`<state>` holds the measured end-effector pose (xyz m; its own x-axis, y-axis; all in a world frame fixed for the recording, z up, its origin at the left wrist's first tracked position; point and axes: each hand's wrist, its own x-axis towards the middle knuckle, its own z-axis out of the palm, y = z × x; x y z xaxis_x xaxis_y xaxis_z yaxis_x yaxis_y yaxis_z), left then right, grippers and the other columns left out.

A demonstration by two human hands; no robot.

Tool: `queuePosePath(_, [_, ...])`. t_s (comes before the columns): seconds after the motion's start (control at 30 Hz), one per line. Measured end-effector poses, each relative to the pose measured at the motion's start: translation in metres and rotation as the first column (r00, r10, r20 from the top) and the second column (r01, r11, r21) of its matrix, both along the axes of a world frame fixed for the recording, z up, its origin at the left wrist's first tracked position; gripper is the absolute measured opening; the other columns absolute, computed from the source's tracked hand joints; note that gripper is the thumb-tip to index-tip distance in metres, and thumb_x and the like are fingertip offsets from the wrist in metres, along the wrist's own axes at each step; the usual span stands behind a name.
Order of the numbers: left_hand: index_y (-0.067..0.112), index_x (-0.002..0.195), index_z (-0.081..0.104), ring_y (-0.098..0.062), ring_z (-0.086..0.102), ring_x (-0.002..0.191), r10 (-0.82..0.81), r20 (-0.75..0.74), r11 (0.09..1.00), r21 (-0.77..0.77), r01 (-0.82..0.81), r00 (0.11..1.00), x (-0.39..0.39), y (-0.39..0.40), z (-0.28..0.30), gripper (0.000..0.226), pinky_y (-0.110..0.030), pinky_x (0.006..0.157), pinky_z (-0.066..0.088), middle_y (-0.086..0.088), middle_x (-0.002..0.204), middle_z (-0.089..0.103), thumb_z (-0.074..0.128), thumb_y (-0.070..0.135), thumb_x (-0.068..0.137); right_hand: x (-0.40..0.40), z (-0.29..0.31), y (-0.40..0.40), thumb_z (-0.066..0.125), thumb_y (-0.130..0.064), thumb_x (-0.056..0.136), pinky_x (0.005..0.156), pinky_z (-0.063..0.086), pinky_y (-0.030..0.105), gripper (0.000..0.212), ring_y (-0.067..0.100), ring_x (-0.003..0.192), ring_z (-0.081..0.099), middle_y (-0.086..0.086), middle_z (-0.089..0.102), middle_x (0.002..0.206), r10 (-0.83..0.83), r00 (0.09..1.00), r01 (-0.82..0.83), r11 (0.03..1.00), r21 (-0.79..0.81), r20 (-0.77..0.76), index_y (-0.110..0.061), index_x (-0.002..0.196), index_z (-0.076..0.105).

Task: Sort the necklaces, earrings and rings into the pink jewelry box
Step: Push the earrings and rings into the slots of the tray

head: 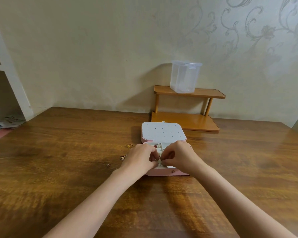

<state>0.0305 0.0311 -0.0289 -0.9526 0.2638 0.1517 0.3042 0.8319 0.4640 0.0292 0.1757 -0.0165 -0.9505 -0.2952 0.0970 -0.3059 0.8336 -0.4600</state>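
Together, left hand and right hand pinch a small jewelry piece over the pink jewelry box.

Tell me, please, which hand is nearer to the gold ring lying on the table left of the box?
Left. The left hand lies just right of the gold ring; the right hand is farther right, over the open pink jewelry box.
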Motion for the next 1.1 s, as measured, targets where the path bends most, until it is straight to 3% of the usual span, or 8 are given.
queuePosePath(0.23, [0.023,0.099,0.069,-0.007,0.060,0.085,-0.015,0.013,1.000,0.007,0.015,1.000,-0.001,-0.003,0.001,0.018,-0.020,0.075,0.048,0.006,0.099,0.069,0.070,0.022,0.081,-0.002,0.003,0.008,0.064,-0.006,0.084,0.073,0.055,0.021,0.012,0.008,0.064,0.063,0.003,0.069,0.079,-0.045,0.999,0.046,0.994,-0.102,0.007,-0.008,0.093,0.072])
queuePosePath(0.37, [0.022,0.100,0.070,-0.007,0.059,0.088,-0.016,0.004,0.999,0.042,0.015,1.000,-0.002,-0.006,0.007,0.017,-0.020,0.076,0.048,0.005,0.103,0.068,0.067,0.020,0.084,-0.006,0.011,0.007,0.061,-0.005,0.086,0.064,0.054,0.016,0.012,0.008,0.062,0.062,0.006,0.069,0.078,-0.073,0.997,0.074,0.984,-0.162,0.012,-0.005,0.093,0.070])
queuePosePath(0.5, [0.021,0.087,0.070,0.002,0.054,0.072,0.113,-0.089,0.970,0.226,-0.091,0.990,-0.008,-0.039,0.031,0.009,-0.008,0.061,0.038,0.008,0.087,0.066,0.064,0.015,0.085,-0.011,0.024,-0.007,0.061,-0.005,0.086,0.059,0.053,0.017,0.011,0.010,0.063,0.062,0.006,0.069,0.078,-0.051,0.998,0.042,0.982,-0.187,-0.043,-0.006,0.091,0.071])
queuePosePath(0.57, [0.021,0.085,0.069,0.000,0.053,0.074,0.186,-0.084,0.962,0.217,-0.164,0.979,-0.010,-0.063,0.037,0.007,-0.009,0.060,0.037,0.008,0.087,0.063,0.063,0.016,0.086,-0.013,0.026,-0.022,0.061,-0.004,0.086,0.064,0.054,0.020,0.012,0.010,0.064,0.062,0.006,0.070,0.082,0.008,0.998,-0.020,0.982,-0.189,-0.062,-0.006,0.091,0.072])
queuePosePath(0.73, [0.025,0.089,0.069,-0.008,0.059,0.089,0.217,0.034,0.973,0.072,-0.219,0.976,-0.004,-0.105,0.023,0.008,-0.020,0.078,0.046,0.007,0.096,0.066,0.064,0.020,0.086,-0.023,0.014,-0.074,0.059,-0.009,0.088,0.075,0.046,0.019,0.018,0.012,0.082,0.059,0.006,0.069,0.100,0.184,0.977,-0.185,0.983,-0.001,-0.111,-0.008,0.101,0.071])
queuePosePath(0.9, [0.026,0.103,0.067,-0.006,0.057,0.089,0.199,0.177,0.979,-0.074,-0.188,0.964,0.005,-0.118,0.006,0.019,-0.020,0.076,0.046,0.010,0.099,0.064,0.068,0.026,0.083,-0.035,-0.009,-0.111,0.052,-0.004,0.091,0.084,0.052,0.037,0.023,0.028,0.099,0.060,0.014,0.062,0.109,0.261,0.961,-0.214,0.911,0.354,-0.091,-0.007,0.111,0.063])
queuePosePath(1.0, [0.025,0.103,0.066,-0.006,0.059,0.089,0.195,0.193,0.979,-0.092,-0.180,0.962,0.008,-0.115,-0.005,0.019,-0.022,0.077,0.051,0.008,0.101,0.063,0.067,0.023,0.084,-0.037,-0.016,-0.114,0.050,0.000,0.090,0.083,0.053,0.041,0.022,0.031,0.097,0.060,0.016,0.061,0.107,0.247,0.966,-0.201,0.903,0.381,-0.076,-0.005,0.109,0.062])
queuePosePath(1.1, [0.024,0.101,0.067,-0.006,0.059,0.088,0.196,0.142,0.980,-0.065,-0.188,0.970,0.006,-0.112,-0.011,0.017,-0.020,0.076,0.049,0.007,0.101,0.064,0.066,0.020,0.085,-0.039,-0.014,-0.108,0.056,-0.005,0.087,0.080,0.053,0.039,0.014,0.029,0.092,0.061,0.014,0.064,0.103,0.191,0.979,-0.162,0.939,0.302,-0.071,-0.005,0.097,0.065])
